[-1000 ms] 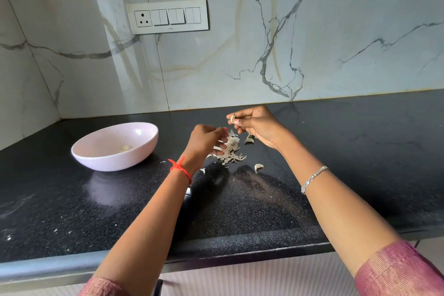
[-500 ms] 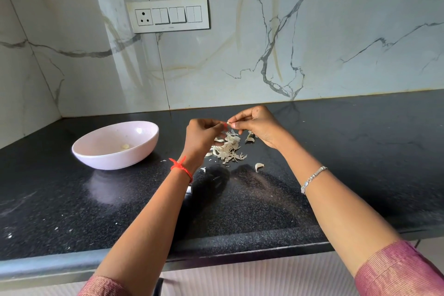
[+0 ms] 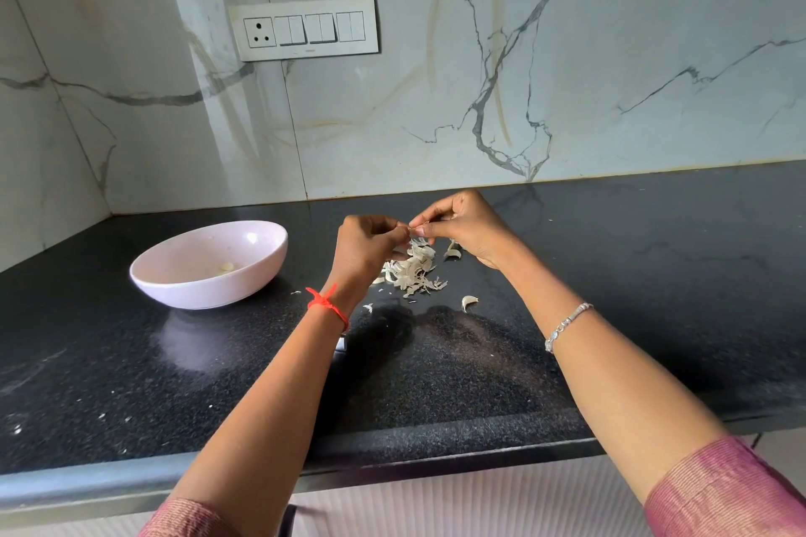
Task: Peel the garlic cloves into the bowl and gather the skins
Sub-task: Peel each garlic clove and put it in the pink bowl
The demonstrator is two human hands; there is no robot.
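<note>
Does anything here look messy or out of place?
Only mildly: a few papery garlic skin flakes and one pale curved garlic piece lie apart from the main heap of skins on the black speckled stone counter. Nothing looks spilled or broken.

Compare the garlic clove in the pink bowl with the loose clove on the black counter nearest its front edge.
Place: the pale yellowish garlic clove lies inside the round pale pink bowl. The whitish curved clove lies on the speckled black counter, in front of the heap of papery skins.
Surface: the bowl clove looks bare and smooth, while the counter clove looks unpeeled.
Shared: both are small and lie loose.
</note>
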